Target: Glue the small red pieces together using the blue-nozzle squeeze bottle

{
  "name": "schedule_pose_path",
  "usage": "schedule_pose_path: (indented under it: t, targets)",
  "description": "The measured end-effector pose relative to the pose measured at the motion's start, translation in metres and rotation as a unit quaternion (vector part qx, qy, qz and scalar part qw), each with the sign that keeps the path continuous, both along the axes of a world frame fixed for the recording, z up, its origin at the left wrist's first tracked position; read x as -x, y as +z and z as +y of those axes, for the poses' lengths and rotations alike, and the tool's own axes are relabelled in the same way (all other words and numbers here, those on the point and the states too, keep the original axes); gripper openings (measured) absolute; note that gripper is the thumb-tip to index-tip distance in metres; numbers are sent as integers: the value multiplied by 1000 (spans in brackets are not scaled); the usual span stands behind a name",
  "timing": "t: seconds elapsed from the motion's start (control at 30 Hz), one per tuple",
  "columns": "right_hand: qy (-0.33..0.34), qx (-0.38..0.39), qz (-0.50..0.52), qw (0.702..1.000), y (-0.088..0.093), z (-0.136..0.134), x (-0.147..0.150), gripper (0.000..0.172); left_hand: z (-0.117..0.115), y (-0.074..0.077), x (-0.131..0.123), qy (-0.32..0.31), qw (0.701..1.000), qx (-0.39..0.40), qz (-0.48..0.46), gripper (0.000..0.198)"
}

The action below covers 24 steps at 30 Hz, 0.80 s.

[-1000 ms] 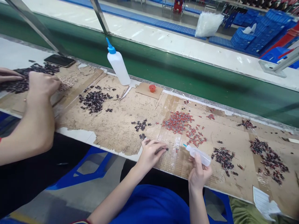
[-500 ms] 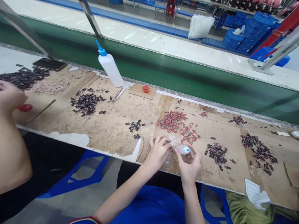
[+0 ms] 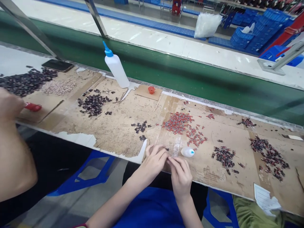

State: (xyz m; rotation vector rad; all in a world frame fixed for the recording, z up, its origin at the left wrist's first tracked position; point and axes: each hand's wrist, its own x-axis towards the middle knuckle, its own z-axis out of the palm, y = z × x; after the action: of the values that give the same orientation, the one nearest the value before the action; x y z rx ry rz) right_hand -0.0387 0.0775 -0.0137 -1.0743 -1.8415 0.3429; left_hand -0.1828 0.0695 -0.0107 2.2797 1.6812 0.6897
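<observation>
Fingertips of my left hand and my right hand meet above the front of the cardboard-covered table, both closed in a pinch. What lies between them is too small and covered to make out. Just beyond my right hand, apart from it, a small white squeeze bottle with a blue tip is on the cardboard. Behind the bottle spreads a pile of small red-and-metal parts. Left of that are a few small black parts. To the right lies a heap of black-and-red pieces.
A large white bottle with a blue nozzle stands at the back, near a red cap. More black parts lie leftward. At far left, another person's hand is beside a red object. A green belt runs behind.
My right hand has let go of the small squeeze bottle, leaving it on the table, and has moved left to my left hand's fingertips. The view has shifted slightly.
</observation>
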Motion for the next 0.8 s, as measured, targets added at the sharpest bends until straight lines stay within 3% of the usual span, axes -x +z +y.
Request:
schedule_pose_path:
  t: [0.1, 0.23, 0.43, 0.57, 0.8]
  targets:
    - [19, 36, 4, 999, -5, 2, 5, 23, -2, -2, 8, 9, 1000, -9, 3, 18]
    - [-20, 70, 8, 997, -10, 5, 9, 18, 5, -3, 14, 37, 999, -28, -5, 15]
    - [-64, 193, 120, 972, -13, 2, 15, 17, 19, -15, 8, 76, 996, -43, -19, 15]
    - [-64, 261, 205, 941, -12, 2, 21, 21, 18, -16, 7, 89, 991, -20, -103, 15]
    - [-46, 320, 295, 899, 5, 5, 28, 25, 8, -2, 6, 81, 963, -27, -257, 18]
